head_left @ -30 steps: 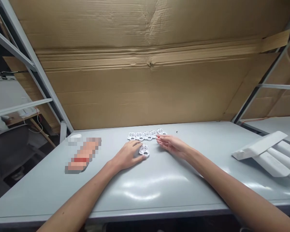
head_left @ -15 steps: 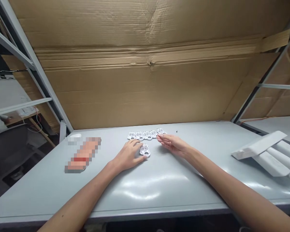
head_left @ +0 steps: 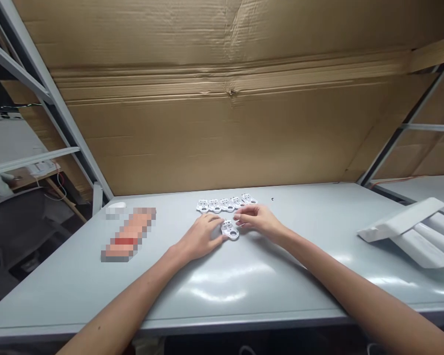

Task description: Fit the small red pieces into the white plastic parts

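Plastic piece (head_left: pixel 230 230) slid between left hand (head_left: pixel 201 237), right hand (head_left: pixel 257 220).

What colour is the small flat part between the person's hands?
The small flat part is white; it shows best in the head view.

Five white plastic pieces (head_left: pixel 225 205), flat, in a tight row — a sixth piece (head_left: pixel 230 230) just nearer (same shape)

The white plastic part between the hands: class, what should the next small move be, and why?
Probably the right hand should slide the white plastic part up to the row of five like parts, since it lies apart from that row, nearer the person, with the left hand just beside it.
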The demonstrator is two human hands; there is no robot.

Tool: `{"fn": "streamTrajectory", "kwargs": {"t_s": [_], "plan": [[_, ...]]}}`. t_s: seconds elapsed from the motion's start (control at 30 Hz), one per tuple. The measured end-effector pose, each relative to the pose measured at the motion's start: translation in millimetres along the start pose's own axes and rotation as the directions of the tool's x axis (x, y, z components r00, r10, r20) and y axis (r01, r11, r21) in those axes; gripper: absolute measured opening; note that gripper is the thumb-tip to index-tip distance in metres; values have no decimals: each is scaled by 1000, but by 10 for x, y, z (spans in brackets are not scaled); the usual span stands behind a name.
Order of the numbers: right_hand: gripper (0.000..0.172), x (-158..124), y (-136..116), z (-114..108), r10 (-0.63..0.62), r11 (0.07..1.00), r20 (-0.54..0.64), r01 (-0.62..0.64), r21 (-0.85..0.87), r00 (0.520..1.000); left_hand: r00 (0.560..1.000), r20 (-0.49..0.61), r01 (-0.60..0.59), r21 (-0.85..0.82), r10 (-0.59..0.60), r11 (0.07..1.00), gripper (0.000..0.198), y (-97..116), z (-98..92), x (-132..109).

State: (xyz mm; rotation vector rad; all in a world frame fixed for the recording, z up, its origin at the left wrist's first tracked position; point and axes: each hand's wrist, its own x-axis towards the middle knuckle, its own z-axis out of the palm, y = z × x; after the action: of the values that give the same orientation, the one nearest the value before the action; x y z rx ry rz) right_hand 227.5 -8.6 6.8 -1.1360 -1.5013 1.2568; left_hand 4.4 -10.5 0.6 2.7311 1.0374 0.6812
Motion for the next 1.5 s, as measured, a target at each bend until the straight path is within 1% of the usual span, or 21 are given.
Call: {"fn": "streamTrajectory", "kwargs": {"t_s": [0.07,0.1,0.2,0.23,0.3,0.47,0.63,0.8,0.87,0.97,1.1,1.2,1.3,1.4,1.5], "plan": [[20,-6,17,44,-91,987,43,96,-127,995,1000,5,-10,-17,10,1000,29,-18,8,-3],[18,-10,30,61,-151,966,54,159,-204,987,1000,6,-17,-26,17,1000,30,-30,11,-5],[14,-25,78,98,-335,853,77,337,-398,939,999,3,-37,-47,37,998,33,-68,24,-9],[13,-30,93,105,-376,817,86,374,-438,923,999,1,-40,-50,40,998,33,-79,27,-9],[13,-37,118,113,-416,766,107,411,-494,903,999,4,-42,-52,43,998,33,-94,32,-8],[15,-36,148,100,-450,695,146,448,-562,881,999,11,-51,-48,51,998,33,-102,32,-10],[17,-22,154,85,-441,661,173,449,-601,880,998,20,-53,-37,53,998,35,-94,15,-14],[18,-37,84,64,-374,680,228,433,-592,899,998,33,-48,-18,48,999,34,-90,0,-9],[17,-45,61,45,-384,690,216,435,-579,898,998,29,-47,-19,47,999,34,-93,-1,-9],[18,-44,61,15,-418,695,165,431,-575,894,999,24,-46,-19,47,999,35,-99,3,-13],[15,-33,87,0,-420,711,131,415,-568,898,999,14,-49,-18,49,999,35,-104,9,-18],[16,-30,90,17,-435,709,145,438,-552,888,999,9,-51,-16,51,999,35,-102,9,-16],[19,-32,85,42,-447,686,168,457,-567,879,998,8,-56,-17,56,998,34,-98,8,-14],[20,-33,89,62,-447,669,193,469,-577,874,998,1,-58,-18,58,998,33,-98,11,-13],[20,-28,109,75,-444,671,199,471,-573,874,998,4,-60,-22,61,998,33,-98,13,-12]]}}
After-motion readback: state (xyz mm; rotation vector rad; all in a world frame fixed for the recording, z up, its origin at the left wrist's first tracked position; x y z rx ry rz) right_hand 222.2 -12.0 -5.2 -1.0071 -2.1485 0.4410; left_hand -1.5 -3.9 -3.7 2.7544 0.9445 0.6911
